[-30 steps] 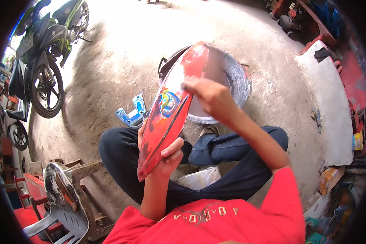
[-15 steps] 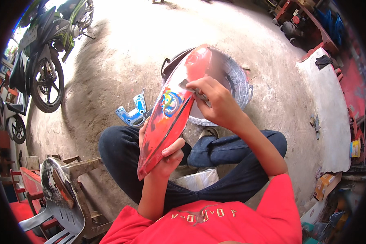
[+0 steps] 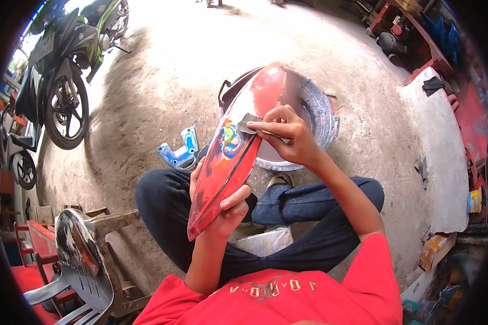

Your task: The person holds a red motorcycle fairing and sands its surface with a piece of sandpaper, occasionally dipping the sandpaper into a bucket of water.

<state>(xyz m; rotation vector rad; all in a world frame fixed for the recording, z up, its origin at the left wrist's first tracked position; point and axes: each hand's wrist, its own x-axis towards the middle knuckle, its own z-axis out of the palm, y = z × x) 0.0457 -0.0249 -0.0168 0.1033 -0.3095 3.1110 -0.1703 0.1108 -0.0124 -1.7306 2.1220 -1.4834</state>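
A long red motorcycle body panel with a black stripe slants away from me above my lap. Its far end overlaps a round tub on the floor. A patch on it shows rings of blue, yellow and white paint. My left hand is closed around the panel's near end, thumb on one side and fingers on the other. In my right hand is a folded grey piece of sandpaper, pressed by the fingertips to the panel beside the multi-coloured patch.
A blue-and-white plastic part lies left of the tub. Motorcycles stand at the far left. A worn grey chair is at the lower left. A white slab lies along the right. A whitish wrapped block sits between my legs.
My right hand's fingers have straightened and turned, so the sandpaper now shows flat under them near the painted patch. The panel and left hand appear slightly lower and further right.
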